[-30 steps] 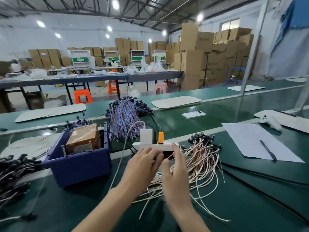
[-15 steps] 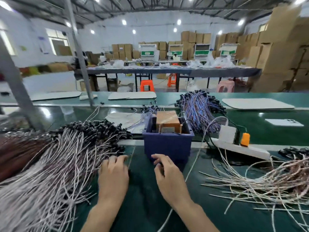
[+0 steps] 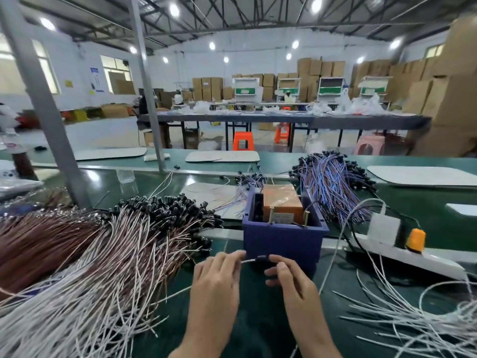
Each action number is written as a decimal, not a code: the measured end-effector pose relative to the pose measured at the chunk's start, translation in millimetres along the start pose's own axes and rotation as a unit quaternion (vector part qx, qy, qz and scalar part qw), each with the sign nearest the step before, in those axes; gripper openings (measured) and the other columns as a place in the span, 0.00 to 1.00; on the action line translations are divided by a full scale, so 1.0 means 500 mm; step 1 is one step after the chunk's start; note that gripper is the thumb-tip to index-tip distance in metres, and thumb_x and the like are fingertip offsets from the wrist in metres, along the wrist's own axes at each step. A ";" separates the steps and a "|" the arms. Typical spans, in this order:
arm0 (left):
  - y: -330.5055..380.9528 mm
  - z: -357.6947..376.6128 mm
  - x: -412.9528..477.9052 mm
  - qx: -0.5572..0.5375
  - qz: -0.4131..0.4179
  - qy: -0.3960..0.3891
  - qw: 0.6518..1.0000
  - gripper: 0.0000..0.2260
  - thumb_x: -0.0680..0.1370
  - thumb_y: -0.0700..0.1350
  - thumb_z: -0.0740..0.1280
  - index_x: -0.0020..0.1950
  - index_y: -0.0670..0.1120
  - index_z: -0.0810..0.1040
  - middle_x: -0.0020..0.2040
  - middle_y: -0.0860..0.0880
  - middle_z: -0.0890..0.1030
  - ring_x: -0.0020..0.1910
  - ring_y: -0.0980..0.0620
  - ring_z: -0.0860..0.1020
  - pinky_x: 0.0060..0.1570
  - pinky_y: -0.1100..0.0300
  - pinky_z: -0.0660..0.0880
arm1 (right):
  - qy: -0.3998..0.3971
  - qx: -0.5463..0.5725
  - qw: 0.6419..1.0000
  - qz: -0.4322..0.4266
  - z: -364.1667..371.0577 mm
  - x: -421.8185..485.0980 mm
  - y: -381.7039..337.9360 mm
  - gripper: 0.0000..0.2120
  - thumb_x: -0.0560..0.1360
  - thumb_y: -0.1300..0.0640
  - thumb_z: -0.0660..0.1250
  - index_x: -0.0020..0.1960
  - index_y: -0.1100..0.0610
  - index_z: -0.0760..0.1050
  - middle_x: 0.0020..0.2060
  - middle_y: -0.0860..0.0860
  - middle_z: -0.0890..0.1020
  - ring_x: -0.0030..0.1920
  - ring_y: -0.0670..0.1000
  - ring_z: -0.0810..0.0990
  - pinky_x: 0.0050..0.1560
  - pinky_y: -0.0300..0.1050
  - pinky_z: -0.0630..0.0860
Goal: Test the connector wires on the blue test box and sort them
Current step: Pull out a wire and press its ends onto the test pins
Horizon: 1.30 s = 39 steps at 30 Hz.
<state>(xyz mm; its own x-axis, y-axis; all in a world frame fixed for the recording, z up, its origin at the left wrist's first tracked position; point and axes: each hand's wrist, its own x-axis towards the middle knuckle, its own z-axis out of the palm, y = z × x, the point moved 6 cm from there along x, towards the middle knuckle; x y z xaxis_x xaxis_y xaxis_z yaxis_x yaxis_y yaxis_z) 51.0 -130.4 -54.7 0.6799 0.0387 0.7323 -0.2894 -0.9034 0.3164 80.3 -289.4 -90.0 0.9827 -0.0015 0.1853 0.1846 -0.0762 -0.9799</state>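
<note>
The blue test box (image 3: 282, 242) stands on the green bench, with an orange-brown unit (image 3: 282, 200) and two brass posts inside. Just in front of it, my left hand (image 3: 216, 277) and my right hand (image 3: 289, 277) together pinch one white connector wire (image 3: 254, 260) with a black plug, stretched between the fingertips. A big pile of white and brown wires with black connectors (image 3: 108, 254) lies to the left. Loose white wires (image 3: 418, 324) spread at the right.
A white power strip (image 3: 413, 257) with an orange plug and white adapter lies right of the box. A bundle of blue-purple wires (image 3: 333, 182) sits behind the box. Grey steel posts (image 3: 41, 99) rise at the left. White mats lie farther back.
The view swung left from the power strip to the blue box. My hands left the strip, rested on the bench, and now hold one wire between them in front of the box.
</note>
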 end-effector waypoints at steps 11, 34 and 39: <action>0.137 0.069 -0.022 -0.129 0.079 -0.055 0.987 0.06 0.72 0.46 0.70 0.48 0.53 0.83 0.43 0.60 0.84 0.39 0.59 0.80 0.42 0.66 0.69 | 0.038 0.425 0.887 0.179 -0.015 0.023 0.030 0.23 0.69 0.46 0.69 0.21 0.55 0.66 0.36 0.60 0.85 0.43 0.56 0.87 0.41 0.50 0.82; 0.018 0.066 0.013 0.014 0.160 -0.002 0.987 0.11 0.79 0.52 0.62 0.46 0.53 0.84 0.37 0.59 0.79 0.36 0.53 0.78 0.50 0.59 0.69 | 0.110 0.478 0.869 0.064 -0.119 0.037 0.000 0.10 0.75 0.49 0.67 0.38 0.53 0.74 0.24 0.46 0.58 0.24 0.46 0.49 0.19 0.39 0.52; 0.027 0.066 0.005 0.000 0.173 -0.017 0.985 0.10 0.80 0.53 0.62 0.48 0.55 0.84 0.42 0.57 0.79 0.43 0.52 0.77 0.53 0.58 0.68 | 0.119 0.363 0.921 0.080 -0.130 0.034 0.009 0.13 0.75 0.45 0.68 0.40 0.54 0.79 0.22 0.46 0.59 0.21 0.44 0.53 0.19 0.37 0.53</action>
<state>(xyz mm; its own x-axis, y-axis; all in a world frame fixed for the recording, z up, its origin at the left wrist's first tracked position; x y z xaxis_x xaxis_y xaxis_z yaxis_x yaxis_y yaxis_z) 71.0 -156.8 -68.8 0.5638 -0.2853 0.7751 -0.5076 -0.8600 0.0527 96.9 -354.7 -86.2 0.9831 -0.1788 -0.0399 0.0833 0.6306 -0.7716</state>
